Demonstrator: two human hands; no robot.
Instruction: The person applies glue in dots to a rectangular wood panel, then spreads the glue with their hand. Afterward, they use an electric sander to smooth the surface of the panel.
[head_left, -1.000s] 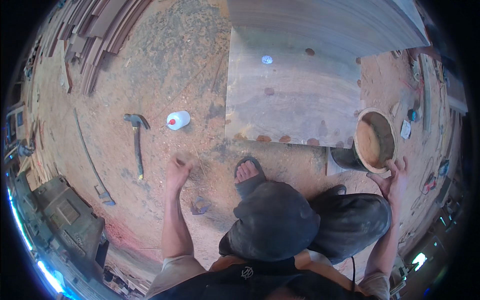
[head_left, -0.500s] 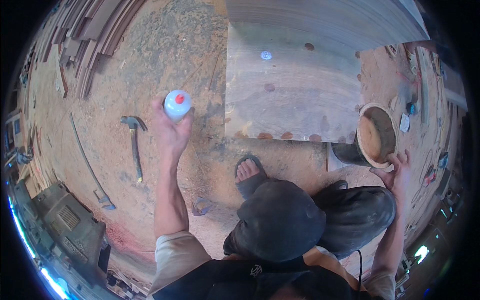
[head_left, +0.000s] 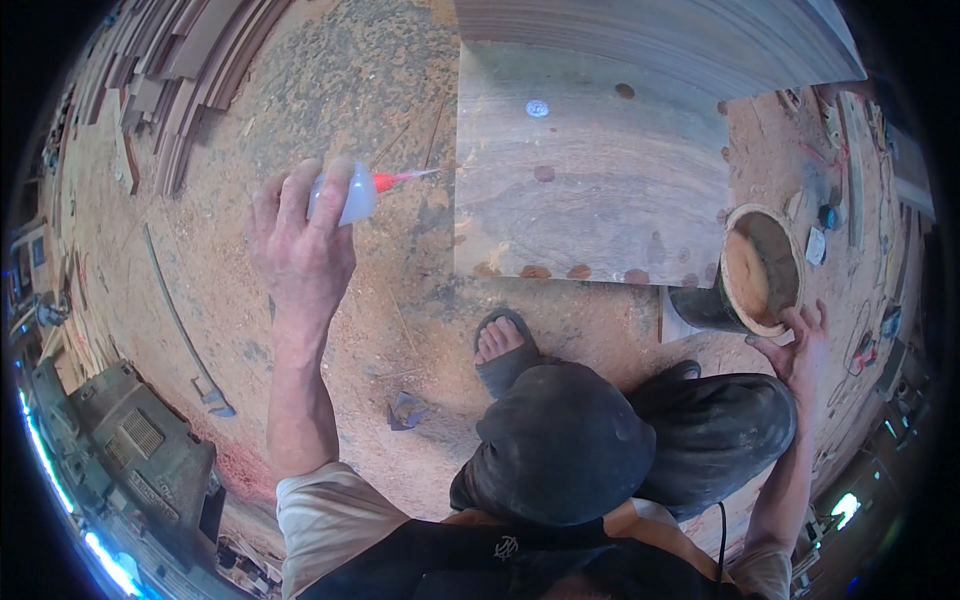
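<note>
My left hand [head_left: 305, 225] is wrapped round a white squeeze bottle [head_left: 352, 205] with a red cap. Its clear, narrow tip points right, toward the left edge of a wooden panel [head_left: 600, 220]. The bottle lies tilted over on its side, above the floor. At the right, my right hand [head_left: 797, 345] grips the near rim of a dark bucket [head_left: 715, 308]. That bucket is tipped, and light brown powder [head_left: 746, 272] shows inside it. Dark round spots dot the panel, several along its near edge, and a bluish-white patch [head_left: 537, 108] lies on it.
Stacked boards [head_left: 190, 70] lie at the far left. Nearer on that side are a long thin metal bar [head_left: 180, 310] and a grey machine case [head_left: 130, 435]. My sandalled foot [head_left: 500, 345] stands just before the panel. Cords and small items [head_left: 862, 350] lie at the right.
My left hand has turned the bottle from upright to tilted, its tip now toward the right, and moved slightly left. My arm now covers the hammer. The right hand stays on the bucket rim.
</note>
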